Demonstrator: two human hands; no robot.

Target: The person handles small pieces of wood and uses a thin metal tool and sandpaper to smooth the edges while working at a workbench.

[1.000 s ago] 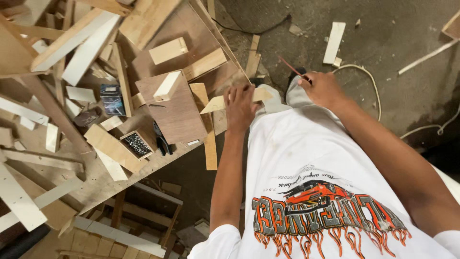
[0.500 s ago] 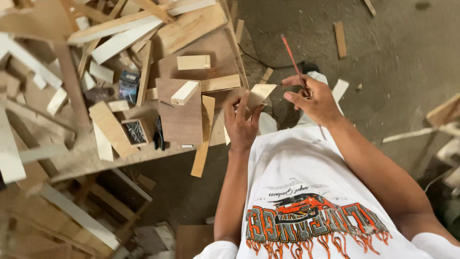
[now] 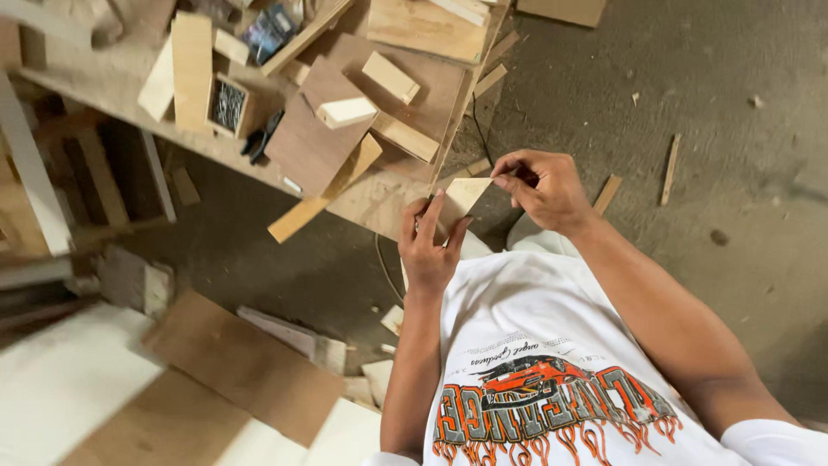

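**Both hands on a small wood offcut**

Over the concrete floor (image 3: 707, 129), just off the edge of the surface (image 3: 379, 203), I see both hands meeting on one small, thin, pale wood piece (image 3: 464, 193). My left hand (image 3: 429, 246) comes up from below, its fingers (image 3: 431, 211) curled narrowly around the piece's lower left edge, thumb to one side and the other fingertips pressed on the face. My right hand (image 3: 542, 190) comes in from the right and pinches the upper right corner between thumb and forefinger; the remaining fingers are folded into the palm. Whether anything else sits inside that folded palm I cannot tell. The piece is held in the air, tilted, in front of my white printed shirt (image 3: 552, 345), apart from everything lying on the surface.

Beside the hands, the surface carries a brown plywood sheet (image 3: 306, 147) with a short pale block (image 3: 345, 112) lying on it, and a second block (image 3: 390, 78) just above. A long strip (image 3: 323, 190) hangs over the surface's edge. Farther left stand a small open box of nails (image 3: 228, 105) and a dark pair of pliers (image 3: 259, 138) just next to it. A thin dark cable (image 3: 479, 129) runs down past the surface's corner. Large flat boards (image 3: 241, 367) lie on the floor below, along with scattered scraps.
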